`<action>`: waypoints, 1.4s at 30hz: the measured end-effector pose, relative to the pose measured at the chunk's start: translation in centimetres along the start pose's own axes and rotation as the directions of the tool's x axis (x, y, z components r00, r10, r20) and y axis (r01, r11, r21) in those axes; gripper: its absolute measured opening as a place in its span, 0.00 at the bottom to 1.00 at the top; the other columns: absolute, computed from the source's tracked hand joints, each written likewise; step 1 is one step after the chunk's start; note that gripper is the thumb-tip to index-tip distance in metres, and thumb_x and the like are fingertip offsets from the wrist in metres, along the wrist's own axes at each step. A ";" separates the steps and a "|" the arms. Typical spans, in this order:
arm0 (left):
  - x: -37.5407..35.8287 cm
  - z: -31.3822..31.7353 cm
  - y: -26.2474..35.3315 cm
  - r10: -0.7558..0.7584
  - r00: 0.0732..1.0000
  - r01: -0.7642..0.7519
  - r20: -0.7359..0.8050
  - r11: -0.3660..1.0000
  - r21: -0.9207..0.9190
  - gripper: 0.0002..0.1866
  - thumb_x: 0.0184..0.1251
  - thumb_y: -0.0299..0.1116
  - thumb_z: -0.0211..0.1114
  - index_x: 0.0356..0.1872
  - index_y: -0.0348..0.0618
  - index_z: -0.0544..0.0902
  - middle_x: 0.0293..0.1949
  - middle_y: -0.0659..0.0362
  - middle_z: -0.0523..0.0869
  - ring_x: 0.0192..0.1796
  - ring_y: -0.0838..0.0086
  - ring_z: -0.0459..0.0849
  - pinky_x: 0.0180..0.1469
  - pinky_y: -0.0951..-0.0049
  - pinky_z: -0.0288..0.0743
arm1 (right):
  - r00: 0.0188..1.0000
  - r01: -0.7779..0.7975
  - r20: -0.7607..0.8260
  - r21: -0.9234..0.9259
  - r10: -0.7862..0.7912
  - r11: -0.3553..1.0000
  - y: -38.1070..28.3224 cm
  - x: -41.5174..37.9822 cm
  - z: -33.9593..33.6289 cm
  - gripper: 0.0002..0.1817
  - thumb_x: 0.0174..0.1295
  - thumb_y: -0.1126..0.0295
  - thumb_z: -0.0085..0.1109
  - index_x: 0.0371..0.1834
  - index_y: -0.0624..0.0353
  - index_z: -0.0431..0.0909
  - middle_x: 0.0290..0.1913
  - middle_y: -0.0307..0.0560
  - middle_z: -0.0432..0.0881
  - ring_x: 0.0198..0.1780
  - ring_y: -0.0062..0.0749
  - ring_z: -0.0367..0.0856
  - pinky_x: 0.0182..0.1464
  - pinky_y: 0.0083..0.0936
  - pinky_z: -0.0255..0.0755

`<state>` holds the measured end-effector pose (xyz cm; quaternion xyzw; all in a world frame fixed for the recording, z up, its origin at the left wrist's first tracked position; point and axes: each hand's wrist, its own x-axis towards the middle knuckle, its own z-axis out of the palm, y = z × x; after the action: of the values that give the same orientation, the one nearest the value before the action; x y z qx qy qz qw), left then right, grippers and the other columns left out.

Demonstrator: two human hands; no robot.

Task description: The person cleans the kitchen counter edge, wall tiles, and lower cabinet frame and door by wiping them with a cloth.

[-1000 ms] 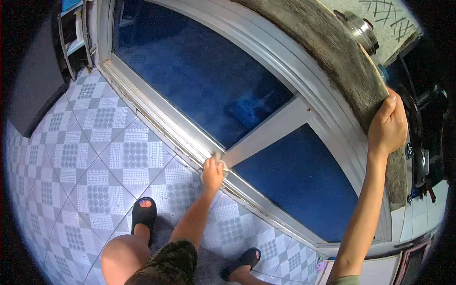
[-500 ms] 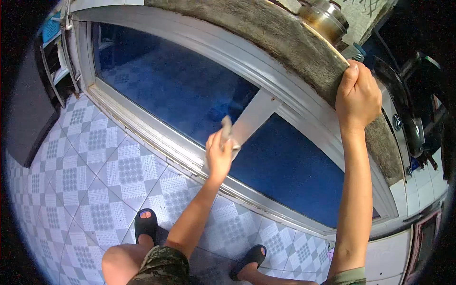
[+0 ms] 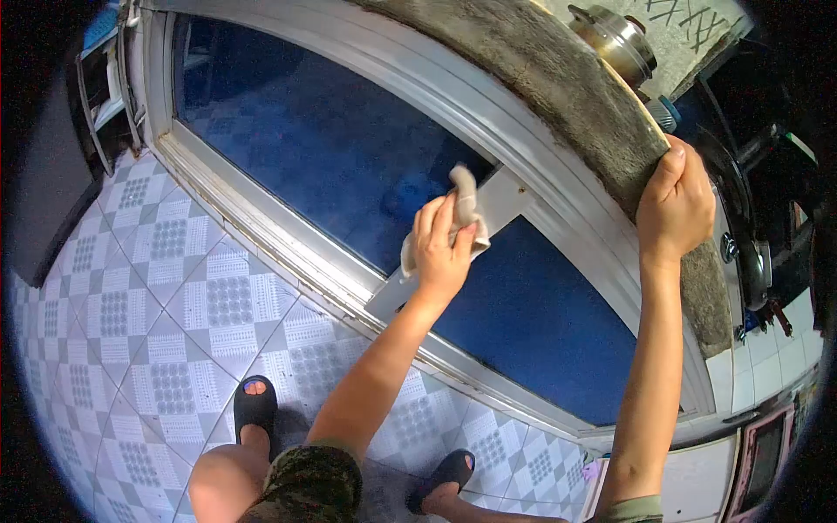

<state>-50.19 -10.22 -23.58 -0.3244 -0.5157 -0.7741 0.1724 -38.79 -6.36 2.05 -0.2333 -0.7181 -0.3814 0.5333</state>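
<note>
Pressing a pale cloth [image 3: 462, 213], clutched in the left hand [image 3: 443, 253], against the metal crossbar [image 3: 436, 261] between blue glass panes [image 3: 331, 148], with the right hand [image 3: 676, 209] clamped on the stone counter edge [image 3: 593, 105] above.

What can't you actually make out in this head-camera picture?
- What lies behind the blue glass: tint and reflections hide it.
- Most of the cloth: the left hand covers it.
- The metal pot on the stone ledge: largely hidden by the ledge's edge.
- The right hand's fingers: curled over the ledge.
</note>
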 end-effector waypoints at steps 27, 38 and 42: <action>2.0 2.6 4.2 0.425 0.905 -0.375 0.002 0.796 0.475 0.26 0.45 0.31 0.66 0.52 0.58 0.80 0.53 0.55 0.75 0.54 0.57 0.72 0.55 0.57 0.66 | 0.996 0.071 -0.048 -0.025 -0.072 0.997 0.5 -0.1 0.3 0.16 0.67 0.58 0.45 0.32 0.51 0.82 0.31 0.41 0.83 0.33 0.41 0.81 0.36 0.39 0.72; 2.7 2.3 5.3 0.017 0.995 0.012 -0.097 0.956 0.292 0.22 0.66 0.37 0.57 0.60 0.39 0.74 0.63 0.49 0.72 0.64 0.53 0.67 0.64 0.54 0.58 | 0.994 0.088 -0.070 -0.020 -0.090 0.996 0.2 0.1 0.3 0.15 0.67 0.59 0.45 0.29 0.51 0.80 0.28 0.42 0.81 0.31 0.42 0.80 0.34 0.39 0.71; 1.1 3.3 5.5 0.073 0.993 -0.048 -0.092 0.966 0.253 0.26 0.67 0.39 0.57 0.66 0.45 0.71 0.70 0.46 0.64 0.70 0.48 0.62 0.70 0.50 0.51 | 0.996 0.076 -0.038 -0.021 -0.077 0.997 0.2 0.0 0.0 0.15 0.67 0.59 0.45 0.30 0.51 0.81 0.28 0.42 0.82 0.31 0.41 0.80 0.34 0.39 0.71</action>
<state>-46.65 -9.40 -18.24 -0.2765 -0.5896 -0.7125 0.2612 -38.67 -6.24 2.11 -0.2032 -0.7123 -0.4131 0.5299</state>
